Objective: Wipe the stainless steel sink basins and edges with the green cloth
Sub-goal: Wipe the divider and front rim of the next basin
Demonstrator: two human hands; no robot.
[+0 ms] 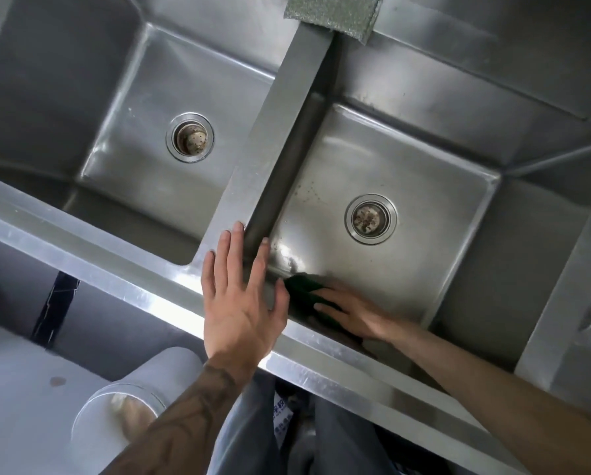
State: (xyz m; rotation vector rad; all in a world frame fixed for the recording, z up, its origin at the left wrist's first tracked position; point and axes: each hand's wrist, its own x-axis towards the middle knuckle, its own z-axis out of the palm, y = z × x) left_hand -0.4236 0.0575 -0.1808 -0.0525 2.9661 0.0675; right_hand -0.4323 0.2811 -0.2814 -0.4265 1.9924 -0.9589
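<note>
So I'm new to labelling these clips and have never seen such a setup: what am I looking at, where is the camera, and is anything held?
No machine here: these are a person's two bare hands. The one picture comes from a camera on their head, looking down at a stainless steel sink. The left hand lies flat, fingers spread, where the front edge meets the divider. The right hand reaches into the basin right of it and presses a green cloth on the floor near the front corner, fingers straight, though blurred. A grey scouring pad lies on the back edge.
</note>
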